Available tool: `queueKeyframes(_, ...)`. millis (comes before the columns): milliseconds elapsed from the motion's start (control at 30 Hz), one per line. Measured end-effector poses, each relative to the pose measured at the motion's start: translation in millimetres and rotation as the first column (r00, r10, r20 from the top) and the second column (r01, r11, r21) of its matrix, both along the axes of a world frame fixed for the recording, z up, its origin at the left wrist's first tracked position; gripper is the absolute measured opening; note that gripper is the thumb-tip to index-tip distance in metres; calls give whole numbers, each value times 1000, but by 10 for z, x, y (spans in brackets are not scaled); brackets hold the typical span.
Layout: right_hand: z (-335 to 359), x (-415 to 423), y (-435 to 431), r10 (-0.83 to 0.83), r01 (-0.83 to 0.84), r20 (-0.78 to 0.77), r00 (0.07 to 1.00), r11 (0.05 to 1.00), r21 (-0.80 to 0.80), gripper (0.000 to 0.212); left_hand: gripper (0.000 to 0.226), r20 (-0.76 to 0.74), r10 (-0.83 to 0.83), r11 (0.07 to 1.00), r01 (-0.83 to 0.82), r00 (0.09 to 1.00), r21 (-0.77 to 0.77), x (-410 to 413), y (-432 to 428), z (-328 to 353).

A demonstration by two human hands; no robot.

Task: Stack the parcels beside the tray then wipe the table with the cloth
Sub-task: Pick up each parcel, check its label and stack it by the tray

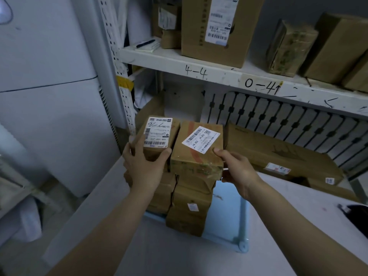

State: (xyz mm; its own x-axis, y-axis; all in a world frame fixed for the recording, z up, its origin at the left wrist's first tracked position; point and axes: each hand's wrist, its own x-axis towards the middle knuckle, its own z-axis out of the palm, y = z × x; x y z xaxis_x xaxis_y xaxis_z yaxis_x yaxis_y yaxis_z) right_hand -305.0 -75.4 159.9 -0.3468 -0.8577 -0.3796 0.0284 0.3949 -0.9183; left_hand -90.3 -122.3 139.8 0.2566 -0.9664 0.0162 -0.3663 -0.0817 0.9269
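Two stacks of brown cardboard parcels stand side by side in a pale blue tray (242,220) on the white table (288,226). My left hand (144,165) grips the top left parcel (159,136), which bears a white shipping label. My right hand (237,168) holds the near right corner of the top right parcel (196,154), labelled J4-J02. Lower parcels (189,212) sit beneath both. I see no cloth that I can identify.
A long flat carton (282,152) lies at the back right of the table. A white shelf (219,74) above carries several boxes, a notepad and a pen (146,43). A white appliance (49,96) stands at left. A dark object (356,214) sits at the right edge.
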Motion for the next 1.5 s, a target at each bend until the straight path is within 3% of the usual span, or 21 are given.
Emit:
queueKeyframes(200, -64, -12, 57, 5, -5, -18, 1000, 1000, 13, 50, 71, -19, 34, 999, -34, 999, -32, 27, -73, -28)
queueKeyframes(367, -82, -5, 83, -10, 10, 10, 1000, 1000, 4, 50, 68, 82, 49, 998, -47, 995, -33, 63, -50, -22)
queueKeyframes(600, -14, -16, 209, 11, -10, 59, 998, 1000, -16, 50, 74, 63, 62, 998, -59, 996, -37, 46, 30, 46)
queueKeyframes(767, -96, -203, 480, -72, 71, 93, 993, 997, 14, 57, 50, 58, 105, 927, -77, 993, -368, -174, 345, 215)
queueKeyframes(867, -217, -367, 712, -111, 105, 124, 986, 993, 59, 52, 31, 67, -3, 780, 44, 998, -624, -466, 630, 321)
queueKeyframes(967, -378, -581, 1014, -171, 157, 156, 973, 983, 97, 47, 19, 183, -157, 658, 241, 970, -713, -854, 978, 312)
queueKeyframes(1033, -501, -753, 1281, -232, 213, 171, 958, 970, 118, 44, 19, 256, -339, 643, 421, 905, -639, -1152, 1198, 177)
queueKeyframes(1100, -624, -916, 1570, -293, 269, 179, 939, 952, 150, 40, 24, 308, -527, 644, 609, 792, -464, -1406, 1364, -53)
queueKeyframes(1167, -742, -1126, 1934, -377, 344, 180, 909, 920, 189, 36, 30, 257, -689, 633, 735, 678, -242, -1701, 1548, -351)
queueKeyframes(1300, -949, -1443, 2538, -506, 461, 149, 850, 850, 256, 30, 34, 51, -804, 591, 788, 592, 176, -2114, 1835, -796)
queueKeyframes(1400, -1127, -1653, 2956, -612, 569, 79, 787, 769, 290, 31, 21, -20, -851, 489, 807, 524, 332, -2410, 2085, -988)
queueKeyframes(1500, -1353, -1843, 3347, -690, 683, -95, 718, 671, 290, 41, 16, -94, -868, 404, 804, 488, 436, -2692, 2333, -1141)
